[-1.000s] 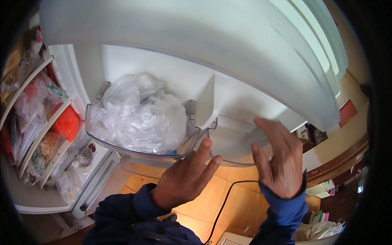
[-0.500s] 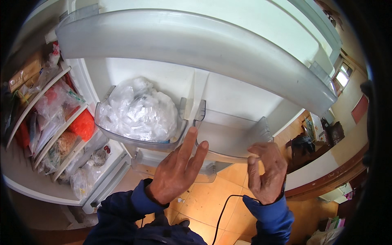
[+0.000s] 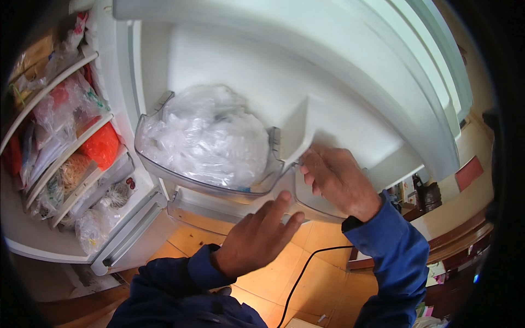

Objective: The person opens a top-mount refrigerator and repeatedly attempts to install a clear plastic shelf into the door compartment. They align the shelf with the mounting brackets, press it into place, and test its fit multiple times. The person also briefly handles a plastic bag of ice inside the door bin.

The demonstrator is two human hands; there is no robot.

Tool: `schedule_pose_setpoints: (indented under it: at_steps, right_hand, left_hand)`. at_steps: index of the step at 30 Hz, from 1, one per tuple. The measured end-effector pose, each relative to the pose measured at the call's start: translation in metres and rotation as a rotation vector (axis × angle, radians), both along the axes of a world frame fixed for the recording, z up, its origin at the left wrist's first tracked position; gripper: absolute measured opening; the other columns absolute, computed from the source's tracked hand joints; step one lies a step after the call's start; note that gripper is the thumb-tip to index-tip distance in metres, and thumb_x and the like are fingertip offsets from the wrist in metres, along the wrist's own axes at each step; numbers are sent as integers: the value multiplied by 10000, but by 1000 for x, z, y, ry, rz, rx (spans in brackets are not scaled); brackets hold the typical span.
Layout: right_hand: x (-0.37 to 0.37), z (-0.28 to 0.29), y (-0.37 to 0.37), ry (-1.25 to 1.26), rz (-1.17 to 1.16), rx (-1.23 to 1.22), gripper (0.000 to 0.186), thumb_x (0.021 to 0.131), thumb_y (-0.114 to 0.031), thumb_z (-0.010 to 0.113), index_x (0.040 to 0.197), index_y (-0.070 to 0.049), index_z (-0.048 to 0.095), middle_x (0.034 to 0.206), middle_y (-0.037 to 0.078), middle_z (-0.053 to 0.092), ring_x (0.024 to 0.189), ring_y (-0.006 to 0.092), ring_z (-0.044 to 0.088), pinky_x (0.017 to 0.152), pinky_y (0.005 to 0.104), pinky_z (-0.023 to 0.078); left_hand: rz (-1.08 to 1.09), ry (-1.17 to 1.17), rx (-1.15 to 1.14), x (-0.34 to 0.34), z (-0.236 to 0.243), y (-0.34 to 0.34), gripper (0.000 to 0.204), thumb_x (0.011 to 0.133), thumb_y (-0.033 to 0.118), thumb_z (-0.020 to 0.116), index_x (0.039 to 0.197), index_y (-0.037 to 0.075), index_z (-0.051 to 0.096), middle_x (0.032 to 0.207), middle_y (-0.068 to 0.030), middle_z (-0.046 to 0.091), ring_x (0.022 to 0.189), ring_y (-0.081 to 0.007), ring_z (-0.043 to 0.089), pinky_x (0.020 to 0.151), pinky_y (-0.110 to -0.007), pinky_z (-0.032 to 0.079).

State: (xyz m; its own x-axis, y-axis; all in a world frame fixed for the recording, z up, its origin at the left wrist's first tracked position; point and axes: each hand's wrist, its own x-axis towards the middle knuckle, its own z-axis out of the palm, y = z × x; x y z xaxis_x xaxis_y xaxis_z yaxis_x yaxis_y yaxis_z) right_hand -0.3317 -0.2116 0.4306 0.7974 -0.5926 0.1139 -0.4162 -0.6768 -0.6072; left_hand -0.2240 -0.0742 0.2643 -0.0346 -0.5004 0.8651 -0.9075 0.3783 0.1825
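A clear plastic door bin [image 3: 205, 186] hangs on the fridge door's left half, filled with a bundle of crumpled clear plastic bags [image 3: 210, 136]. Beside it, past a white divider [image 3: 298, 126], is a second clear door bin [image 3: 320, 203], partly covered by my right hand [image 3: 342, 180]. The fingers of that hand are curled at this bin's left end, by the divider; the thumb is hidden. My left hand [image 3: 260, 238] is just below the junction of the two bins, fingers stretched out and holding nothing. Whether its fingertips touch the right bin's front is unclear.
A wide clear shelf bin [image 3: 350, 71] crosses the door above. At left the fridge compartment holds shelves with bagged food and a red bag [image 3: 101, 145]. A lower door bin [image 3: 199, 213] sits underneath. A black cable [image 3: 303, 270] runs over the orange tiled floor [image 3: 257, 279].
My right hand has gone from the right bin's front right rim to its left end. My left hand has shifted slightly right and down. The view has turned and come closer to the bins.
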Motion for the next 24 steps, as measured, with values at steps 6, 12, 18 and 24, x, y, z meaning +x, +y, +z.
schedule_pose_setpoints:
  at_steps: [6,12,18,24]
  right_hand:
    - [5,-3,1,76,-141,54,469,1120,-325,462,928,68,631,680,83,601,591,168,584,582,334,488]
    - [9,2,6,148,-189,-30,464,1129,-341,456,980,62,631,709,89,622,577,156,580,563,322,489]
    - [8,-7,8,73,-178,-19,485,1131,-384,449,1011,47,634,699,83,613,582,157,590,564,322,490]
    - [9,-7,6,90,-169,-89,418,1130,-327,469,1011,35,643,684,56,597,587,141,582,559,319,479]
  left_hand:
    - [-379,641,242,-9,-19,19,423,960,97,699,1333,-26,544,1327,-223,622,1022,-298,735,773,-351,613]
    - [-951,1444,558,4,-20,-11,342,1056,86,552,1363,-55,502,1278,-174,666,1000,-293,769,639,-301,580]
    - [-1235,1697,633,13,-16,-37,449,1116,373,470,1307,-31,519,1232,-136,682,945,-236,753,646,-283,494]
    - [-1321,1653,706,12,-22,-51,459,1113,389,476,1390,23,476,1268,-120,655,1008,-232,701,701,-304,462]
